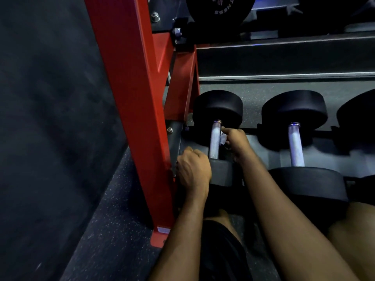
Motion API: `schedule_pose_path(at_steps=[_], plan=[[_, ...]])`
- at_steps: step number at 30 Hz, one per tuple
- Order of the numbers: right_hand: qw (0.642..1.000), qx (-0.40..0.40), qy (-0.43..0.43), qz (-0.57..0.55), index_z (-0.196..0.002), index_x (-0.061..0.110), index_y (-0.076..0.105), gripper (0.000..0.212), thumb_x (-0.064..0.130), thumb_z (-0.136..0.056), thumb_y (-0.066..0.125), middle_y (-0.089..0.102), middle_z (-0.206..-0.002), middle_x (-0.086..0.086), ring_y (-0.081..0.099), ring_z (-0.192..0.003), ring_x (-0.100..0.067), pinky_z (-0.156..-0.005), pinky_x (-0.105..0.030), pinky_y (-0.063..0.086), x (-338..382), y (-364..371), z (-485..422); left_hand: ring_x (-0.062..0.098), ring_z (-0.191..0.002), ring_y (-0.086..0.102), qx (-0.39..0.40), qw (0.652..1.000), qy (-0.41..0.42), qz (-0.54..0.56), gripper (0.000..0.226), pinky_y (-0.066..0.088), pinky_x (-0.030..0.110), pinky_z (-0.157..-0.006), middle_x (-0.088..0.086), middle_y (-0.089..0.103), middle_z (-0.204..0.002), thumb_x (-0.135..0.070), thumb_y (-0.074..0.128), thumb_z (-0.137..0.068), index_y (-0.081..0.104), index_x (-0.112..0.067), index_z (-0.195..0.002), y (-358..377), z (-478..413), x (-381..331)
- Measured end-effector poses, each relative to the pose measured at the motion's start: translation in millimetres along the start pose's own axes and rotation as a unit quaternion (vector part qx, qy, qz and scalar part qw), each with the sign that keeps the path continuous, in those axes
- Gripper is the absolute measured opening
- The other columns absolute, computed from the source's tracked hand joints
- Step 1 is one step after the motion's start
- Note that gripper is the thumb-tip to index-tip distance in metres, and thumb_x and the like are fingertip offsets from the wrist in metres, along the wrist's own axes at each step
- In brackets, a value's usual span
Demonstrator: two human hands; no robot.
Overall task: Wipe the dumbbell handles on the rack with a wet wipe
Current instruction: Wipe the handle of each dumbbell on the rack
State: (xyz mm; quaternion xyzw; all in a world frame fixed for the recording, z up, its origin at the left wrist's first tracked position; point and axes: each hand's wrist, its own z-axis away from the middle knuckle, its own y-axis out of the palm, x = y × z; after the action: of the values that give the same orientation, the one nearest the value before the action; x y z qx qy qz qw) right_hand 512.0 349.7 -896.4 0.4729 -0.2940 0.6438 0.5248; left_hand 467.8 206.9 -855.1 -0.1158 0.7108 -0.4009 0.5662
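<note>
Down at the bottom shelf of the dumbbell rack (284, 57), right beside the red upright (129, 98). The right hand (236, 140) is in on the leftmost dumbbell's handle (214, 138), grip pinched tight on a small pale wet wipe (223, 138), which is pressed against the right side of the bar, toward its far end. The left hand (193, 169) sits on the near head (222, 173) of that same dumbbell, fingers curled over its left edge, grip clamped on the black rubber, squeezed in between head and upright. The far head (218, 105) sits toward the back of the shelf, and the bar runs straight away from the camera. Just to the right, a second dumbbell (295, 145) lies parallel, its metal handle bare and well apart from both hands. A third dumbbell (359, 110) peeks in at the right edge. Up top, another black weight (219, 9) rests on the higher shelf. Speckled dark floor (113, 220) below, both forearms reaching in from the bottom of the view.
</note>
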Motion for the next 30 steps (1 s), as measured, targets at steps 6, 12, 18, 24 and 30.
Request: schedule_pose_path(at_steps=[6, 12, 18, 24, 30], plan=[[0.998, 0.019, 0.025, -0.053, -0.081, 0.006, 0.068, 0.017, 0.020, -0.089, 0.064, 0.069, -0.059, 0.000, 0.065, -0.052, -0.011, -0.055, -0.024, 0.049, -0.3, 9.9, -6.1, 0.042, -0.096, 0.063, -0.002, 1.000, -0.004, 0.005, 0.029, 0.048, 0.042, -0.075, 0.023, 0.068, -0.101, -0.016, 0.045, -0.093, 0.071, -0.006, -0.102, -0.3, -0.1, -0.1], [0.999, -0.005, 0.028, -0.041, -0.084, 0.001, 0.066, 0.022, 0.019, -0.094, 0.059, 0.070, -0.073, -0.009, 0.065, -0.055, -0.015, -0.058, -0.026, 0.051, -1.9, 4.0, -10.3, 0.042, -0.093, 0.064, -0.003, 1.000, 0.002, 0.007, 0.027, 0.046, 0.042, -0.071, 0.022, 0.068, -0.098, -0.016, 0.045, -0.093, 0.070, -0.006, -0.097, -0.7, -0.2, 1.0], [0.995, 0.052, 0.069, -0.041, -0.086, 0.006, 0.068, 0.023, 0.025, -0.093, 0.058, 0.069, -0.070, -0.004, 0.063, -0.049, -0.010, -0.048, -0.021, 0.049, 0.5, 6.3, -6.6, 0.042, -0.094, 0.064, -0.002, 1.000, -0.005, 0.004, 0.027, 0.047, 0.042, -0.070, 0.022, 0.069, -0.098, -0.017, 0.046, -0.092, 0.071, -0.007, -0.098, 0.6, -1.2, 1.5], [0.989, 0.052, 0.065, -0.119, -0.074, -0.001, 0.056, 0.034, 0.007, -0.101, 0.037, 0.062, -0.046, -0.005, 0.061, -0.039, -0.011, -0.038, -0.019, 0.046, 9.5, 3.7, -8.3, 0.043, -0.094, 0.064, -0.004, 1.000, 0.005, -0.003, 0.028, 0.047, 0.044, -0.071, 0.023, 0.069, -0.098, -0.017, 0.045, -0.092, 0.071, -0.006, -0.097, 0.5, -0.9, 1.3], [0.990, 0.088, 0.086, -0.071, -0.092, -0.001, 0.067, 0.031, 0.021, -0.097, 0.045, 0.071, -0.068, -0.008, 0.067, -0.058, -0.017, -0.058, -0.023, 0.055, -0.5, -0.5, -2.6, 0.042, -0.093, 0.064, -0.004, 1.000, 0.002, -0.003, 0.029, 0.048, 0.043, -0.071, 0.023, 0.069, -0.098, -0.017, 0.045, -0.092, 0.071, -0.005, -0.097, 0.9, -1.6, 1.7]])
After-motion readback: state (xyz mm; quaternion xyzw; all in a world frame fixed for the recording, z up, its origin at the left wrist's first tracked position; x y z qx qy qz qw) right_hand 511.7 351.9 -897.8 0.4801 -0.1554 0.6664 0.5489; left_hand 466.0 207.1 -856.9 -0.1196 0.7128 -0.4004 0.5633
